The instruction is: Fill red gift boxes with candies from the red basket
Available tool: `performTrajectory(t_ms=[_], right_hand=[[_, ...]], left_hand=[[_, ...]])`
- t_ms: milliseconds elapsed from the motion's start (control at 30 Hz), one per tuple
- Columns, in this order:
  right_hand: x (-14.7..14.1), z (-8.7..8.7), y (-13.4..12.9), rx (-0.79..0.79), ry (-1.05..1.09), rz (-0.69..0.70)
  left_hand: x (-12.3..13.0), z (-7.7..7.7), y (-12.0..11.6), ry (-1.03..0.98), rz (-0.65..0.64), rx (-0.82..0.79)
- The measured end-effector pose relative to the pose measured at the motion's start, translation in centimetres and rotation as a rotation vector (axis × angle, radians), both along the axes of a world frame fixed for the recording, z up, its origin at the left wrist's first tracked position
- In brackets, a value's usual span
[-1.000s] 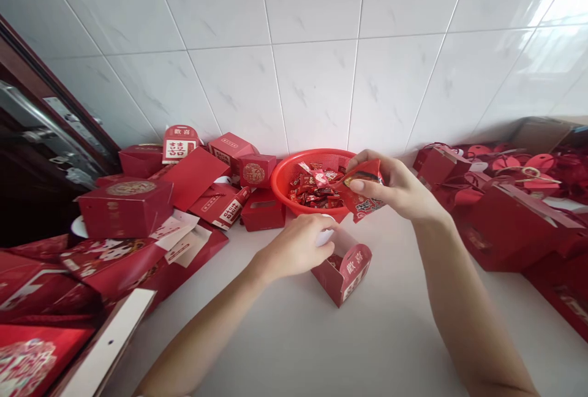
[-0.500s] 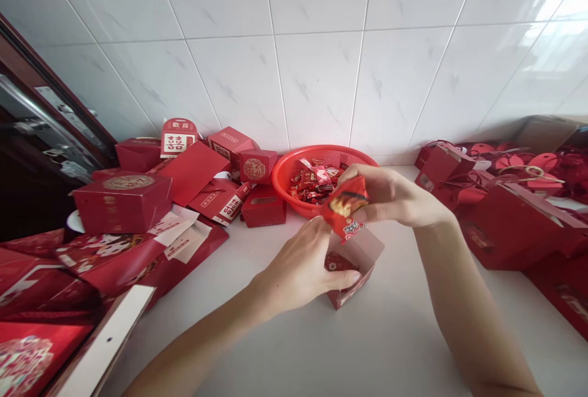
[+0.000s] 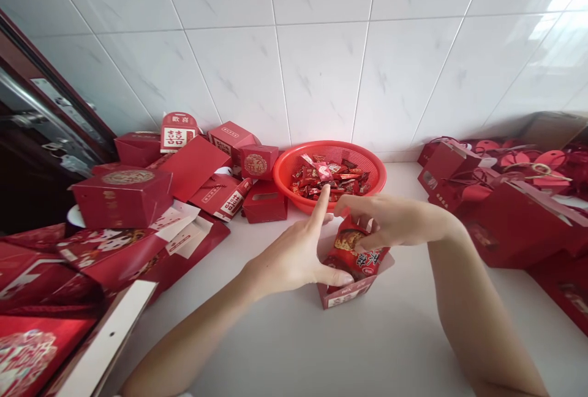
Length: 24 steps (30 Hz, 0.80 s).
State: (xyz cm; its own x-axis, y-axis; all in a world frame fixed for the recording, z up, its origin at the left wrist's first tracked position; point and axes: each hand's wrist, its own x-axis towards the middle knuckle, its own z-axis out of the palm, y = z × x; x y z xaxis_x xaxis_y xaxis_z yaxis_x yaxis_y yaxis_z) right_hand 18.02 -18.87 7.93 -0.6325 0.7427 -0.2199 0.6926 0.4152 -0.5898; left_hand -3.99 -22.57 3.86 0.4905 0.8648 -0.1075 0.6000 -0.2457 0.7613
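A small red open box (image 3: 351, 292) stands on the white table (image 3: 285, 348). In its opening lies a red snack packet (image 3: 349, 257) with a food picture and white characters. My left hand (image 3: 296, 253) is at the box's left side, index finger raised and thumb over the front edge, touching the box or packet. From the right, my right hand (image 3: 390, 222) reaches over the packet with curled fingers, its fingertips on the wrapper. Behind both hands sits a red plastic basket (image 3: 282, 164) holding several small wrapped sweets (image 3: 321, 171).
Red gift boxes (image 3: 122, 201) and flat red bags (image 3: 202, 167) are heaped at the left. More red bags (image 3: 519, 225) stand along the right. A tiled wall (image 3: 321, 78) rises behind, and a dark door with a metal handle is at the far left.
The packet has gone down from above the box into its opening. My right hand has moved down with it, and my left hand's index finger now points up. The view has shifted slightly.
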Motion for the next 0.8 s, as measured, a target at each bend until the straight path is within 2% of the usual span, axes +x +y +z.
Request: performTrajectory(t_ms=[67,133,367,500,700,800], right_hand=[[-0.8,-0.2,-0.3,0.065,-0.148,-0.068],[-1.6,-0.4,-0.6,0.104,-0.177,-0.080],[-2.6,-1.5,-0.5,0.085,-0.034,0.173],[-2.6,-1.6,-0.5,0.103,-0.043,0.212],[-3.9,-2.6,-0.1,-0.053,-0.241,0.306],[-3.8,-2.7,0.2,-0.060,-0.196,0.323]], left_hand=[[-0.2,0.0,0.1,0.011,-0.017,-0.002],[-0.3,0.0,0.2,0.004,-0.042,-0.003],[-0.3,0.2,0.4,-0.025,-0.070,0.002],[-0.2,0.1,0.3,-0.032,-0.075,0.023],[-0.2,0.0,0.2,-0.017,-0.109,0.025],[-0.3,0.2,0.2,0.022,-0.095,0.043]])
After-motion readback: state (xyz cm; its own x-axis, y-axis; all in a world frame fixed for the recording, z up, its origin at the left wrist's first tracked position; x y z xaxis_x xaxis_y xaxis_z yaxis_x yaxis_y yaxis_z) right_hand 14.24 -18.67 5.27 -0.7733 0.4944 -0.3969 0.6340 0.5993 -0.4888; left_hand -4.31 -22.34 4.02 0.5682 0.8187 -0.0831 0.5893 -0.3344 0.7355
